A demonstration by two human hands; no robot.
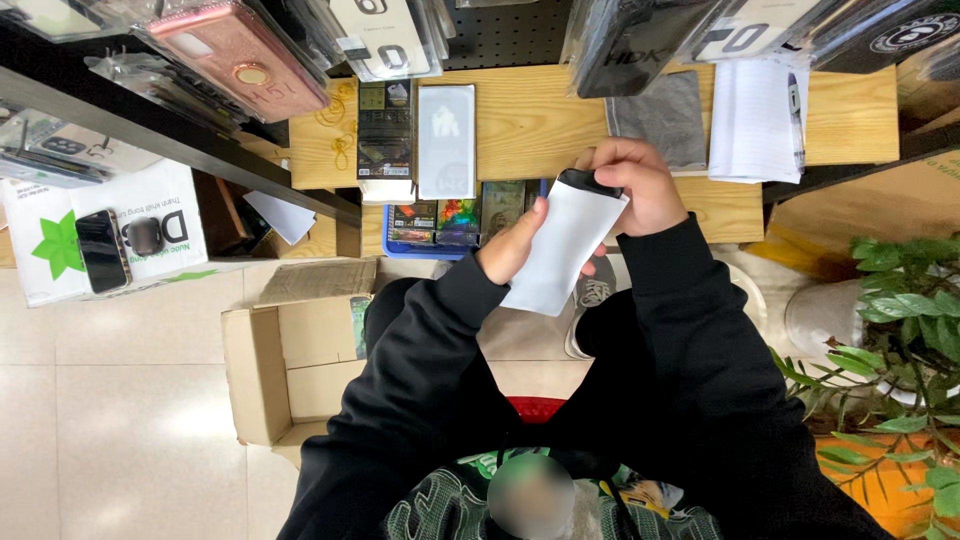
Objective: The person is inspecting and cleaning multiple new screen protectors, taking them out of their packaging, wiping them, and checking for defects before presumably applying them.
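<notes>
I'm looking straight down and both hands are up at the middle of the frame, just below the edge of the wooden worktop (530,120). The left hand (512,247) is curled round the lower left edge of a white sleeve (563,245), thumb lying on its face, fingers tucked behind where I can't see them. The right hand (632,180) is closed over the top end, pinching a dark phone-shaped item (588,182) that pokes out of the sleeve's mouth; how deep that item sits inside I cannot tell. The sleeve looks to me like thin card or paper, light, a bit bendy, easy to crease if squeezed mid-panel, so gripping by the long edges, as the left hand does, seems the safe hold. The dark item reads as rigid and smooth, possibly glossy, so I'd judge it slippery; a firm pinch across its narrow sides at the exposed end is where I'd take it. Neither looks heavy. Around it: flat retail boxes (446,140) lie on the worktop at upper centre, a white notepad (752,120) at upper right, packaged cases hang along the top. An open cardboard box (290,370) sits on the floor at lower left, a leafy plant (900,350) at right, and a black phone (101,250) lies on a white carton at far left.
</notes>
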